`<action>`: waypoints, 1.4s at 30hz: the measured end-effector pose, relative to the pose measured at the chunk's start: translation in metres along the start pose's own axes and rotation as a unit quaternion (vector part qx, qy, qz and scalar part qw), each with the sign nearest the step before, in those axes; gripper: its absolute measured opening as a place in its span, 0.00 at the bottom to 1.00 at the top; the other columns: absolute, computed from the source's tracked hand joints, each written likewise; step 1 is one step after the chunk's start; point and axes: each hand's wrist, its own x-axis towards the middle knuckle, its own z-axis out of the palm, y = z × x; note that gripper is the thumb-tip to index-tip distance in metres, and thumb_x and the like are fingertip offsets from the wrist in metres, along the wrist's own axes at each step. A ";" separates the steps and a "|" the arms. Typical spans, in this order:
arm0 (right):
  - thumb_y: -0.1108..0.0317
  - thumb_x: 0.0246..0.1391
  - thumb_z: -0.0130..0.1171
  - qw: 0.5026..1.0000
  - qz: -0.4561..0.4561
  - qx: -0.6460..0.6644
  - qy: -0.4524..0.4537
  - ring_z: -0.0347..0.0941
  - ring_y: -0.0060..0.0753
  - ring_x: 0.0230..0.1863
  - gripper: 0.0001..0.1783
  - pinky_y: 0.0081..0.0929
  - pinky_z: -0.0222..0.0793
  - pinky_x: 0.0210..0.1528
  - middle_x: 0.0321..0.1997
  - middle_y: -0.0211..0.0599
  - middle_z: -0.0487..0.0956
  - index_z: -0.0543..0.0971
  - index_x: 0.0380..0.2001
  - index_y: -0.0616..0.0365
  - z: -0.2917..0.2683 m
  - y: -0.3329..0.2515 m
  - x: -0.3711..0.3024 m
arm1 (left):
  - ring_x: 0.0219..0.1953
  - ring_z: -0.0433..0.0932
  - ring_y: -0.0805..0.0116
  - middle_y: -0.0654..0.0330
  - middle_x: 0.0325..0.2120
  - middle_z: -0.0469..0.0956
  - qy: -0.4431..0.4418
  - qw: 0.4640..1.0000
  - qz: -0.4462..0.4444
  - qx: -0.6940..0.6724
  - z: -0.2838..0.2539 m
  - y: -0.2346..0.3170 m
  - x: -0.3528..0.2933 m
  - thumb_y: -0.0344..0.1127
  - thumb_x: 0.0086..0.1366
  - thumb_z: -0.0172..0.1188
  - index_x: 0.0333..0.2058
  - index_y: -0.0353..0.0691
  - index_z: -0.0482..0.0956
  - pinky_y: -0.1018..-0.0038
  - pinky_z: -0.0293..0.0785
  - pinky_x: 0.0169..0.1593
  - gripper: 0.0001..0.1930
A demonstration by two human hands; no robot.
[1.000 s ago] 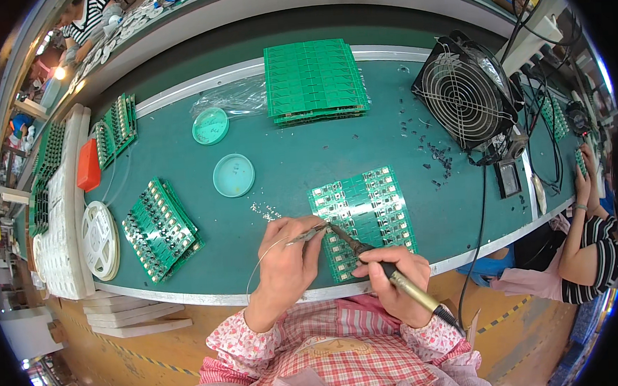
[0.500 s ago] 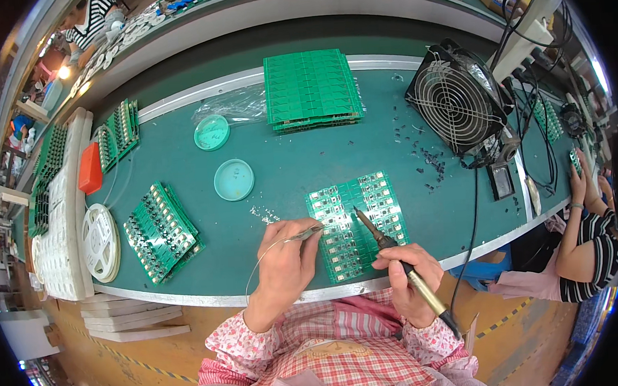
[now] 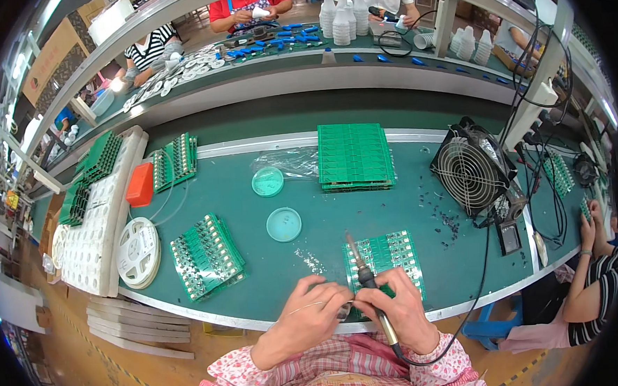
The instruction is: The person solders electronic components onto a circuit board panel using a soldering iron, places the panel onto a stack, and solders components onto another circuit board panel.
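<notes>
My right hand (image 3: 407,310) is closed around a soldering iron (image 3: 364,275), its tip pointing up and away over the left part of a green circuit board panel (image 3: 405,259). My left hand (image 3: 307,315) is closed on a thin silvery solder wire (image 3: 308,305). A small dark metallic piece (image 3: 343,312) shows under its fingertips, too hidden to name. The fingertips of both hands meet at the wire, by the panel's near left corner. My hands and the iron cover the panel's near left part. Small white parts (image 3: 310,261) lie scattered beyond my left hand.
Two round turquoise dishes (image 3: 284,224) and a stack of green boards (image 3: 352,156) stand farther back. More boards (image 3: 207,258) and a white reel (image 3: 139,252) are at left. A black fan (image 3: 470,174) stands right; the iron's cable (image 3: 483,282) runs past it. Co-workers sit nearby.
The view has tilted up, showing more of the bench opposite. My right hand and the iron have moved left over the panel, and my hands, apart before, now meet at the wire.
</notes>
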 end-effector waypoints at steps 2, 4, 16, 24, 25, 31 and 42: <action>0.70 0.40 0.75 0.998 -0.024 0.038 -0.033 0.69 0.38 0.33 0.15 0.33 0.67 0.36 0.32 0.33 0.71 0.83 0.34 0.49 -0.002 0.005 -0.003 | 0.44 0.80 0.68 0.66 0.42 0.80 -0.014 1.000 0.010 -0.003 -0.007 -0.001 -0.006 0.27 0.50 0.72 0.44 0.45 0.77 0.64 0.71 0.56 0.21; 0.70 0.40 0.75 0.998 -0.008 0.052 -0.031 0.69 0.39 0.34 0.14 0.33 0.67 0.35 0.32 0.33 0.71 0.83 0.33 0.50 -0.008 0.010 -0.005 | 0.44 0.80 0.67 0.65 0.40 0.81 -0.045 0.999 -0.002 -0.009 -0.016 -0.002 -0.013 0.26 0.51 0.71 0.42 0.44 0.78 0.64 0.70 0.56 0.18; 0.81 0.50 0.65 0.977 0.129 0.039 0.164 0.72 0.41 0.37 0.13 0.33 0.69 0.39 0.35 0.40 0.76 0.81 0.40 0.58 0.012 0.024 -0.043 | 0.37 0.79 0.57 0.59 0.37 0.83 0.086 0.982 -0.164 -0.021 0.007 -0.009 -0.024 0.24 0.57 0.66 0.37 0.39 0.80 0.66 0.71 0.45 0.09; 0.82 0.51 0.64 0.972 0.133 0.024 0.192 0.73 0.41 0.38 0.12 0.32 0.70 0.41 0.36 0.41 0.78 0.81 0.40 0.59 0.014 0.020 -0.048 | 0.37 0.79 0.57 0.58 0.37 0.83 0.107 0.977 -0.183 -0.032 0.009 -0.013 -0.021 0.24 0.59 0.66 0.39 0.37 0.81 0.66 0.72 0.44 0.09; 0.82 0.51 0.64 0.972 0.135 0.025 0.191 0.73 0.41 0.38 0.12 0.32 0.70 0.41 0.36 0.41 0.78 0.81 0.40 0.59 0.014 0.019 -0.049 | 0.37 0.79 0.57 0.58 0.37 0.83 0.105 0.977 -0.184 -0.032 0.008 -0.016 -0.017 0.24 0.59 0.66 0.39 0.37 0.81 0.66 0.72 0.44 0.09; 0.81 0.52 0.63 0.970 0.143 0.026 0.194 0.73 0.41 0.38 0.12 0.33 0.71 0.41 0.36 0.41 0.78 0.80 0.40 0.59 0.014 0.019 -0.049 | 0.39 0.79 0.57 0.57 0.39 0.82 0.153 0.961 -0.230 -0.015 0.011 -0.035 0.001 0.26 0.63 0.64 0.40 0.37 0.81 0.67 0.70 0.47 0.06; 0.81 0.52 0.63 0.973 0.133 0.023 0.186 0.73 0.42 0.39 0.13 0.35 0.71 0.43 0.36 0.41 0.78 0.80 0.41 0.58 0.013 0.021 -0.048 | 0.37 0.78 0.59 0.59 0.36 0.83 0.163 0.958 -0.233 0.023 0.019 -0.036 0.003 0.26 0.61 0.65 0.36 0.38 0.82 0.66 0.66 0.49 0.05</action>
